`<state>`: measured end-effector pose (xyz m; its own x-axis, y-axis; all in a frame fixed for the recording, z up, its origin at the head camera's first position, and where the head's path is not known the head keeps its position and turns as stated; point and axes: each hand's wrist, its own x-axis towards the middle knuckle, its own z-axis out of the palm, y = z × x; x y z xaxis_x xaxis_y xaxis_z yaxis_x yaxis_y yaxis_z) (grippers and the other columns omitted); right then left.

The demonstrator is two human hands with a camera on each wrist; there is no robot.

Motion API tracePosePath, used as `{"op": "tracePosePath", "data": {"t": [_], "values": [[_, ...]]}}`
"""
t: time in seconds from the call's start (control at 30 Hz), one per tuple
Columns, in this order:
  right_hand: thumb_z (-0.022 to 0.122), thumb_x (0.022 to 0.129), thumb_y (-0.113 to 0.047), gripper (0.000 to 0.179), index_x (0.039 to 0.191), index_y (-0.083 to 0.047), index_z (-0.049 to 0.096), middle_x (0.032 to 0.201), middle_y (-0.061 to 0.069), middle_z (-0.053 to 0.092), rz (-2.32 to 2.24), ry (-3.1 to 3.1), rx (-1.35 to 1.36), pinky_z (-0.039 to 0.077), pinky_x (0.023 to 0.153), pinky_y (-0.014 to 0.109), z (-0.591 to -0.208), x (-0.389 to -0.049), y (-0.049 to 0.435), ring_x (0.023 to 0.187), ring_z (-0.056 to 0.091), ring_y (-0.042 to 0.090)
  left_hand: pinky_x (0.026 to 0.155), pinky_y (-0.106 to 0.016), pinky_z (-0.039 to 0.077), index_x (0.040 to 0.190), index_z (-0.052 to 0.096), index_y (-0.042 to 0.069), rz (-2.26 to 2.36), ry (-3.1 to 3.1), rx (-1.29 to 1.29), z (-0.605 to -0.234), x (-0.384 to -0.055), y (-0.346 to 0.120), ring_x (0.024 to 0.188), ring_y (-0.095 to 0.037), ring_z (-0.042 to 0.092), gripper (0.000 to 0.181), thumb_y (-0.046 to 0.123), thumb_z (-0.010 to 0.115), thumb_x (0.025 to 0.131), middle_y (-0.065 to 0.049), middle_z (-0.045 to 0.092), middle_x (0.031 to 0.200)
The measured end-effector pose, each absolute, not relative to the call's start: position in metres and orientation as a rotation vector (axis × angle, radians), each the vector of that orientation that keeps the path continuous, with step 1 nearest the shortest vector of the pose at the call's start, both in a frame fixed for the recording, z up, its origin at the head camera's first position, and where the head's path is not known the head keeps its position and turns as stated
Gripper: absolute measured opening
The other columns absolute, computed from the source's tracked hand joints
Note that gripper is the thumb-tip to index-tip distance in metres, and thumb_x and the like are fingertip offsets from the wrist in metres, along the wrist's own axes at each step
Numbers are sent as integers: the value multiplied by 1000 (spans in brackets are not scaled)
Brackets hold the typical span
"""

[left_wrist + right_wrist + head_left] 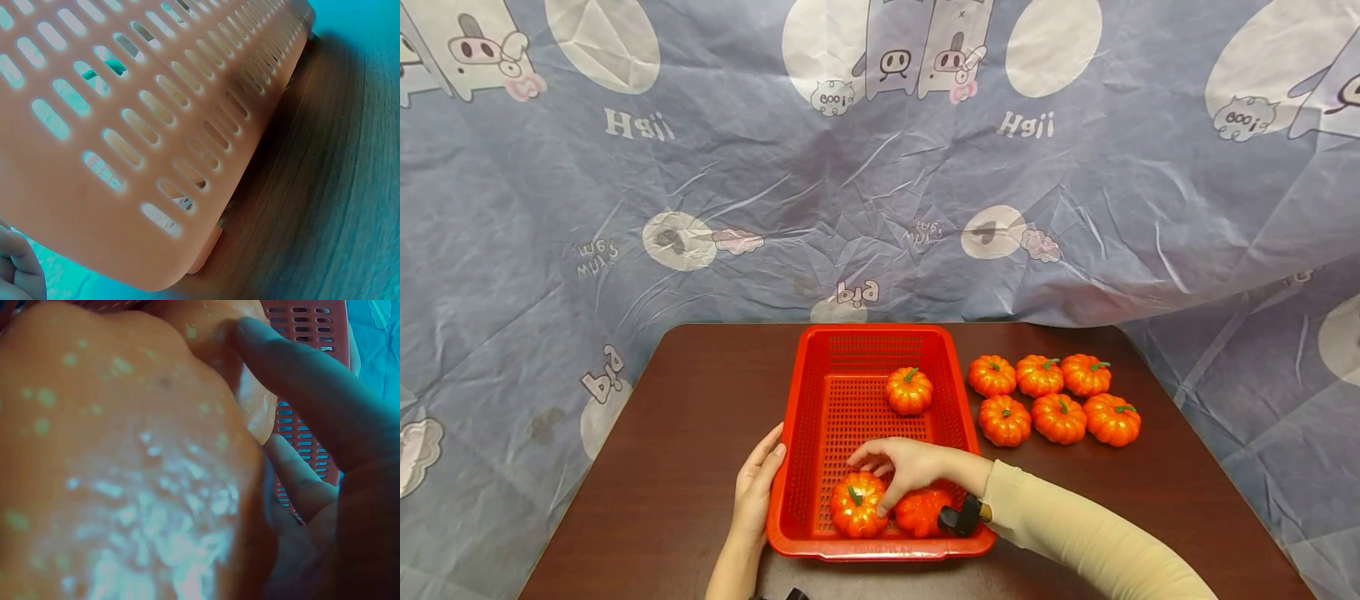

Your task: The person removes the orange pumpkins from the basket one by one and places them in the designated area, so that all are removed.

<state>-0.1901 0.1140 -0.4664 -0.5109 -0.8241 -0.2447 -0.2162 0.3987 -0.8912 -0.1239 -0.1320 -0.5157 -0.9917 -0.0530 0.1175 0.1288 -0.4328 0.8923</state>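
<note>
A red plastic basket (880, 548) with slotted walls stands on the table. My left hand (757, 487) holds its left side, thumb at the rim; the left wrist view shows the slotted basket wall (56, 169) close up. Inside the basket, my right hand (913, 465) grips a small orange pumpkin (854, 508) with a green stem at the front left, thumb on its right side and fingers curved over its far side. Under my right wrist lies a second pumpkin (920, 512), partly hidden, which fills much of the right wrist view. A third pumpkin (909, 392) sits toward the basket's back right.
Right of the basket, several more pumpkins (1059, 418) lie in two rows on the dark brown table (715, 383). A grey-blue printed cloth (865, 183) hangs behind the table and down its sides. A black strap device (962, 517) is on my right wrist.
</note>
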Motion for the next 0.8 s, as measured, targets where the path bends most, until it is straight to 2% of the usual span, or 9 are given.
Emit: {"op": "tracePosePath", "data": {"t": [0.2, 0.33, 0.5, 0.8], "values": [[85, 62, 1, 72, 125, -14, 53, 123, -6, 52, -983, 1989, -868, 43, 93, 25, -464, -188, 116, 111, 53, 15, 83, -32, 52, 140, 36, -3, -2565, -1611, -113, -516, -124, -132, 102, -17, 60, 44, 13, 45, 100, -12, 57, 125], [86, 63, -2, 73, 127, -12, 52, 119, -8, 53, -951, 1997, -908, 44, 91, 24, -465, -188, 117, 107, 55, 11, 83, -32, 52, 141, 36, -3, -2566, -1612, -104, -517, -125, -132, 101, -17, 60, 44, 12, 45, 100, -10, 58, 124], [85, 67, -13, 71, 129, -12, 49, 114, -10, 54, -892, 2036, -1004, 45, 88, 24, -468, -190, 119, 99, 54, 5, 83, -32, 52, 140, 37, -2, -2562, -1624, -85, -517, -125, -132, 100, -17, 61, 44, 12, 45, 100, -8, 58, 123], [83, 69, -30, 68, 128, -16, 52, 115, -10, 53, -733, 2248, -1234, 42, 89, 22, -466, -191, 119, 103, 49, 3, 83, -32, 52, 140, 37, -3, -2554, -1632, -76, -517, -125, -132, 101, -17, 60, 44, 12, 45, 100, -8, 59, 123]]}}
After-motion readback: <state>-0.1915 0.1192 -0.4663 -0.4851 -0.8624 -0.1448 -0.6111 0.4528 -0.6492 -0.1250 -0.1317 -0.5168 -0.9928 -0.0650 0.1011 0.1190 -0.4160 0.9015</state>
